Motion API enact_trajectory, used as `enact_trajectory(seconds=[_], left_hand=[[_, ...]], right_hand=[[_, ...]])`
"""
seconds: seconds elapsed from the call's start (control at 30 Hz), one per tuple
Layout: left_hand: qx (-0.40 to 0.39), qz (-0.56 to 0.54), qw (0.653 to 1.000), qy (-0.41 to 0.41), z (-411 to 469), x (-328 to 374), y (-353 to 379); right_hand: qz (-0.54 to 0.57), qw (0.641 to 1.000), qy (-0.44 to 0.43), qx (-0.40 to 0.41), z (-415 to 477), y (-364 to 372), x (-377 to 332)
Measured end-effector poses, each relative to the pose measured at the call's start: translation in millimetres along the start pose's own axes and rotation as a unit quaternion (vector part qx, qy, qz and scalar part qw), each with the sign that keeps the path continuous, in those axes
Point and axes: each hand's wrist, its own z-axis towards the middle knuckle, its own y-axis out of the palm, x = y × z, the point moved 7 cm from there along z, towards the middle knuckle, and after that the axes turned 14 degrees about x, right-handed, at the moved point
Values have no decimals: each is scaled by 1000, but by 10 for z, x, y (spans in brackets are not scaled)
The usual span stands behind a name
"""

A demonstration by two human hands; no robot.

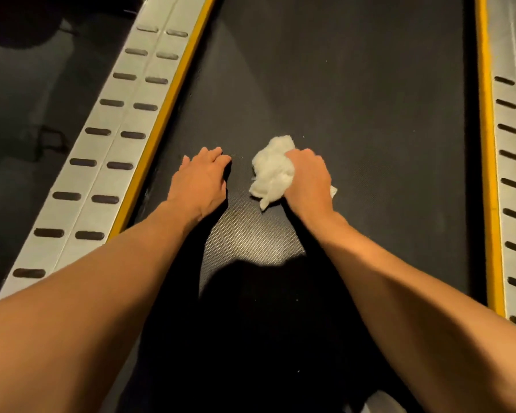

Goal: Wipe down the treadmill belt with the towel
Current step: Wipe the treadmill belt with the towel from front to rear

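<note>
A person is leaning over a treadmill belt, both forearms reaching fwd. The right hand is gripping a crumpled white towel, fingers curled round it, pressing it onto the dark belt near its middle. The left hand is lying flat on the belt just beside the towel, fingers straight, w/ nothing in it. Silver side rails w/ dark grip slots and yellow edge strips are running along both sides of the belt.
</note>
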Motion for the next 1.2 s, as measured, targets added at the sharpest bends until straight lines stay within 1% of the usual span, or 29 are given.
enact_trajectory(seconds=[0.07, 0.13, 0.17, 0.2, 0.23, 0.27, 0.33, 0.37, 0.4, 0.47, 0.53, 0.57, 0.6, 0.63, 0.67, 0.73, 0.77, 0.8, 0.83, 0.87, 0.9, 0.93, 1.0, 1.03, 1.07, 1.1, 1.13, 1.17, 1.2], left_hand=[[-26, -19, 999, -9, 8, -70, 25], [-53, -41, 997, -28, 10, -132, 49], [-62, -50, 996, -33, 15, -145, 47], [-67, -57, 996, -32, 19, -147, 37], [-69, -64, 995, -26, 29, -147, 23], [-69, -72, 995, -24, 36, -155, 8], [-50, -84, 995, -38, 46, -219, -67], [-42, -84, 995, -39, 30, -203, -100], [-36, -79, 996, -34, 18, -193, -130], [-30, -55, 998, -19, -27, -270, -174], [-14, -26, 999, -21, -45, -447, -220], [-8, -17, 1000, -25, -68, -516, -232], [0, -13, 999, -33, -91, -592, -238], [7, -11, 999, -42, -130, -653, -244], [11, -11, 999, -48, -174, -689, -231], [16, -9, 999, -49, -240, -704, -225], [19, -12, 998, -50, -251, -696, -243], [25, -16, 998, -54, -249, -691, -272], [31, -21, 998, -59, -240, -683, -303], [34, -27, 997, -65, -229, -685, -326], [36, -33, 996, -72, -217, -693, -337], [41, -45, 995, -82, -208, -702, -347], [65, -79, 988, -115, -218, -749, -395], [81, -99, 982, -140, -238, -783, -428], [94, -117, 975, -167, -259, -818, -454], [105, -129, 967, -191, -287, -852, -478], [112, -136, 961, -211, -318, -882, -496], [115, -140, 958, -222, -348, -903, -508], [113, -144, 957, -226, -369, -918, -509]], right_hand=[[13, 992, -96, -78, -269, 77, -338], [62, 971, -169, -154, -530, 64, -602], [77, 965, -187, -168, -567, 35, -668], [61, 967, -192, -155, -514, 11, -672], [31, 976, -182, -114, -372, -29, -652], [5, 987, -145, -67, -189, -72, -546], [-2, 999, -40, 4, 128, -105, -251], [8, 1000, 11, 12, 176, -90, -91], [7, 1000, 26, 10, 158, -62, -22], [5, 998, -46, -44, -119, 78, -240], [41, 978, -154, -135, -504, 129, -702], [68, 965, -192, -165, -643, 71, -865], [85, 960, -214, -159, -636, 22, -944], [74, 966, -216, -125, -540, -9, -940], [45, 977, -192, -77, -385, -23, -842], [5, 995, -95, 30, 48, -65, -499], [2, 996, -43, 73, 252, -84, -295], [-9, 995, 2, 97, 394, -86, -108], [-19, 994, 51, 99, 473, -46, 44], [-21, 992, 88, 90, 496, 21, 110], [-21, 992, 96, 75, 482, 79, 56], [-25, 996, 69, 50, 433, 144, -93], [-20, 998, -60, -27, 234, 251, -606], [-16, 984, -154, -85, 33, 300, -901], [-10, 958, -252, -135, -224, 322, -1148], [9, 926, -335, -174, -493, 309, -1331], [31, 900, -392, -189, -678, 246, -1445], [59, 895, -402, -187, -694, 191, -1474], [71, 913, -364, -168, -550, 171, -1437]])
